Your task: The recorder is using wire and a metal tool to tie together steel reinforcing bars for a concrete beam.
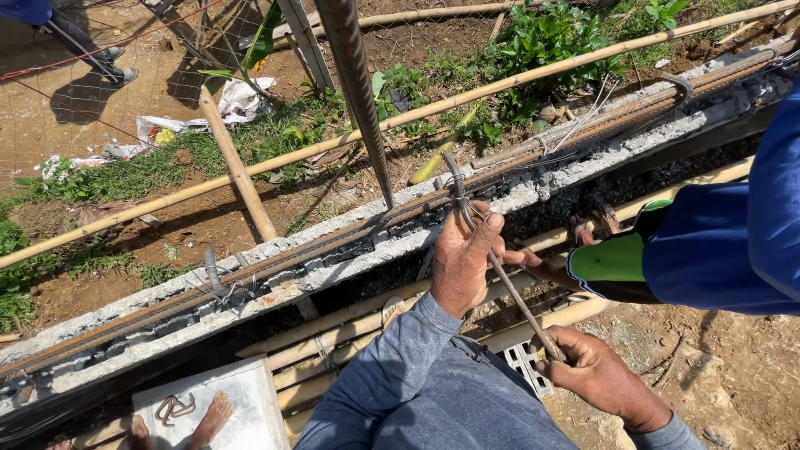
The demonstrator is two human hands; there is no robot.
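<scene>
My left hand (461,257) grips the upper part of a thin rusty steel rod (515,298), just below where the rod hooks around the horizontal rebars (333,237) on top of a grey block wall (275,287). My right hand (593,372) is closed on the rod's lower end, down to the right. The rod slants between my hands. Both my sleeves are grey.
A co-worker's hand (546,268), with a green cuff and blue sleeve (725,250), reaches in from the right beside my left hand. A vertical rebar (358,92) rises from the wall. Bamboo poles (500,83) run along both sides. Bare feet (215,417) and bent steel pieces (175,407) rest on a white block.
</scene>
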